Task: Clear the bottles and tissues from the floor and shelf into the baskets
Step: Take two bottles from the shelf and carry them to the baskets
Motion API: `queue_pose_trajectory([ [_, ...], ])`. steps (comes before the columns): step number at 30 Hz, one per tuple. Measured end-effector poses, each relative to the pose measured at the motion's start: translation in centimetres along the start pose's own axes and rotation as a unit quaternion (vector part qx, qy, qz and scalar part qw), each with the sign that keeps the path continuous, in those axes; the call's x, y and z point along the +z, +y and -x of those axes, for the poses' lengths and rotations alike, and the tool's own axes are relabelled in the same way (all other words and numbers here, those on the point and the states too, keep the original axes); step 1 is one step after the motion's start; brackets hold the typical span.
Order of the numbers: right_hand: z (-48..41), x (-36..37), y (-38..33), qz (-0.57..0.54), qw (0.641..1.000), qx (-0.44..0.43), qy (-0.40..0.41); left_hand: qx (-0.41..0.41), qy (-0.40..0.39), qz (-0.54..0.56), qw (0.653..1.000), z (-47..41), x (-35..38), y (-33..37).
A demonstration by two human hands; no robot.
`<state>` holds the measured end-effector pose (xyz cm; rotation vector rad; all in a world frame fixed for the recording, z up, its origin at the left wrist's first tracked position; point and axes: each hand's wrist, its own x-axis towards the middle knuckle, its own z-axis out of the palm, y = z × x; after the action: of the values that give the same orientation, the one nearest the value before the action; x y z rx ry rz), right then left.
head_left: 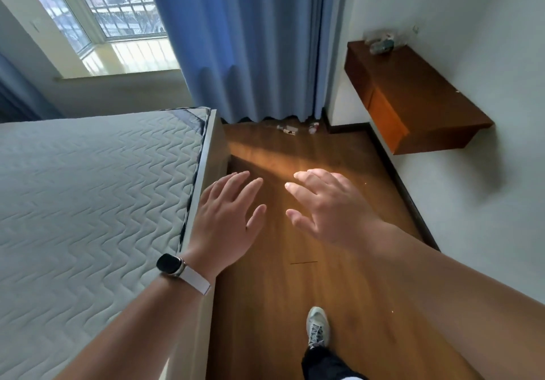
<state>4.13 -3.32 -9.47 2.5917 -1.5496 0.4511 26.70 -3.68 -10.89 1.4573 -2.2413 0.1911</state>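
Observation:
Small litter lies on the wooden floor at the foot of the blue curtain: a flattened pale piece (286, 129) and a small bottle with a red cap (313, 128). A clear plastic bottle (381, 43) lies on its side at the far end of the brown wall shelf (418, 96). My left hand (227, 217), with a watch on the wrist, and my right hand (327, 205) are stretched out in front of me over the floor, fingers spread, holding nothing. Both hands are far from the litter. No basket is in view.
A bed with a quilted grey mattress (88, 202) fills the left side, its corner near my left hand. A narrow strip of wooden floor (265, 306) runs between bed and white wall. My shoe (317, 328) is on the floor below.

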Motion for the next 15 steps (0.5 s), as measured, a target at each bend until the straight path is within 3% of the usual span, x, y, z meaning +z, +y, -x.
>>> queue_pose_trajectory([
  [9, -8.6, -0.4, 14.6, 0.012, 1.0, 0.027, 0.008, 0.021, 0.001, -0.006, 1.0, -16.2, 6.3, 1.1],
  [15, -12.1, 0.1, 20.4, 0.003, 0.998, 0.059, 0.026, 0.037, -0.018, 0.007, 0.999, -23.6, 9.1, 1.4],
])
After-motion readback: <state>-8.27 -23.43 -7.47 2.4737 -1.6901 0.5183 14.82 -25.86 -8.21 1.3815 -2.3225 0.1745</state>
